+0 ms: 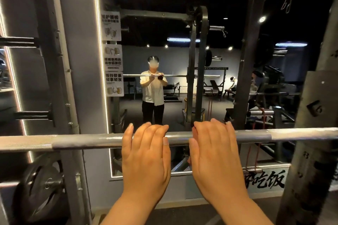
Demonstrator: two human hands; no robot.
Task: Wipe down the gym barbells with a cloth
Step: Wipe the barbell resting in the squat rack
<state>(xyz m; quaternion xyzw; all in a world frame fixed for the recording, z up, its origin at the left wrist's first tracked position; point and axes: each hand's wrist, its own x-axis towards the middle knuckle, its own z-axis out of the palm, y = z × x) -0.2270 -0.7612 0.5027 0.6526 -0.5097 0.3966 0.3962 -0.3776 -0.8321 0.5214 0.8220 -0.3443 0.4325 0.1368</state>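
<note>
A grey steel barbell (87, 140) runs level across the view at chest height, racked in a power rack. My left hand (146, 155) lies over the bar's middle with fingers fairly straight, reaching past the bar. Just to its right, my right hand (215, 155) drapes over the bar and holds a dark red cloth (195, 133) against it. Only slivers of the cloth show, at the thumb side and under the palm. The wall mirror (173, 97) shows the dark cloth wrapped on the bar under that hand.
Rack uprights stand at the left (60, 78) and right (311, 133). A black weight plate (42, 184) hangs low on the left. Plate pegs stick out at the left edge. Notice signs are stuck on the mirror's left side, and other people sit in its reflection.
</note>
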